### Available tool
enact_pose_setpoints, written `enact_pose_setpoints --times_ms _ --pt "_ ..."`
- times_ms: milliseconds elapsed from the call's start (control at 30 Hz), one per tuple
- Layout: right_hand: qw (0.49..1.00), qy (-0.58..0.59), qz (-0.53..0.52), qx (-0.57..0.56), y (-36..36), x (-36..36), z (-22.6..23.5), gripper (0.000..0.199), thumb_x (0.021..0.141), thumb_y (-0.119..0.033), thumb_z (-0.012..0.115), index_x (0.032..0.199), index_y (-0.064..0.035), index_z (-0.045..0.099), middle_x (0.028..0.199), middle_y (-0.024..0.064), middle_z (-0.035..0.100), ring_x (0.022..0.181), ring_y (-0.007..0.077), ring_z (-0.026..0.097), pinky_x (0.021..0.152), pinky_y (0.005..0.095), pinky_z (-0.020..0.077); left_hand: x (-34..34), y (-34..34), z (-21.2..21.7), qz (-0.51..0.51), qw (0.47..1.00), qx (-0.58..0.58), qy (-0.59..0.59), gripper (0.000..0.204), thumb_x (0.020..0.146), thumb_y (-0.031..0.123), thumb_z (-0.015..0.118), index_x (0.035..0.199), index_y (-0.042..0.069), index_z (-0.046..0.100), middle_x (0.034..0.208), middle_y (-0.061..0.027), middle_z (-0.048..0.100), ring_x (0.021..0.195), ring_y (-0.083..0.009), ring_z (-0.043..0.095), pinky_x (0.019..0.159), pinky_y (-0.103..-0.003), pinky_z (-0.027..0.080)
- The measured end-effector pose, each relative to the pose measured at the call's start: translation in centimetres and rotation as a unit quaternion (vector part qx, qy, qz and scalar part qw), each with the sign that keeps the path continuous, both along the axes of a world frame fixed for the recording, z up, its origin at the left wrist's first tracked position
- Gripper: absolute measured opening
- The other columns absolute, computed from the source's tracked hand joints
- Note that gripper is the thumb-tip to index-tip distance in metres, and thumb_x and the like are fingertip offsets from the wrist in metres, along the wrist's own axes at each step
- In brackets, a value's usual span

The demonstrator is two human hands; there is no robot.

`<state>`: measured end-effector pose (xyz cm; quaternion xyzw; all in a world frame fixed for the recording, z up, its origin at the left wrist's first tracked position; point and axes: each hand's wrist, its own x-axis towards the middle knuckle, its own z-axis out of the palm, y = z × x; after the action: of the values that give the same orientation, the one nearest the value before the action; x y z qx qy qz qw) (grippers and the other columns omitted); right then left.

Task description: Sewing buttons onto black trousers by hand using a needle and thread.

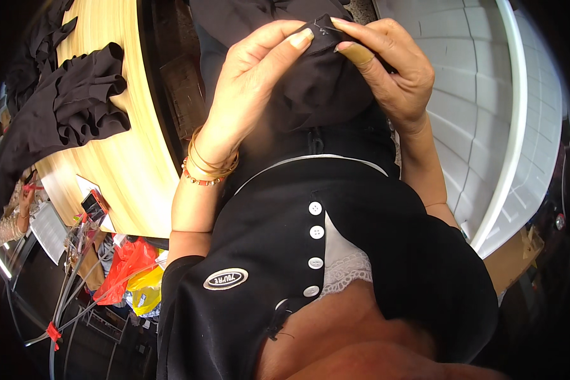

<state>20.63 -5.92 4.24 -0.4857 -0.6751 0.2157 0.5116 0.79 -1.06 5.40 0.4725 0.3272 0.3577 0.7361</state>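
A piece of black cloth (326, 79) lies bunched over my lap, its corner raised between my hands. Light thread stitches show at that corner. My left hand (259, 66) pinches the corner's left side, thumb on top. On the other side, my right hand (396, 69) is closed on the cloth's edge with forefinger and thumb. A tan wrap (356, 54) covers part of the right thumb. Whether a needle is between the right fingertips is too small to tell. Gold bangles and a beaded bracelet (206, 180) circle my left wrist.
To the left stands a light wooden table (133, 183) with ruffled black garments (76, 101) and a phone (95, 202). Red (130, 266) and yellow bags (147, 294) hang below it near cables. A large white curved bin (468, 107) stands close at my right. Another person's hand (26, 199) shows far left.
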Motion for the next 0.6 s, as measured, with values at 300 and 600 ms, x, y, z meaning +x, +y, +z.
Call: enact_pose_setpoints --times_ms 300,600 --pt "0.973 0.150 -0.074 -0.158 0.3 0.4 -0.8 0.021 0.082 -0.013 0.084 0.092 -0.0010 0.069 0.074 -0.0094 0.053 0.062 -0.0008 0.041 0.053 0.0167 0.0319 -0.4 0.9 -2.2 -0.005 0.987 0.102 0.122 0.021 0.100 0.012 0.061 0.115 -0.001 0.067 0.093 0.0036 0.066 0.083 -0.0008 0.056 0.074 -0.016 0.044" --pt "0.994 0.004 -0.092 -0.052 0.8 0.9 -0.7 0.037 0.083 -0.010 0.082 0.118 -0.0041 0.070 0.088 -0.0052 0.053 0.071 0.0036 0.044 0.060 0.0182 0.0367 -1.8 1.2 -1.7 -0.022 0.998 -0.006 0.051 0.024 0.098 0.011 0.062 0.118 -0.001 0.069 0.109 -0.0030 0.072 0.104 -0.0088 0.064 0.098 -0.023 0.045"
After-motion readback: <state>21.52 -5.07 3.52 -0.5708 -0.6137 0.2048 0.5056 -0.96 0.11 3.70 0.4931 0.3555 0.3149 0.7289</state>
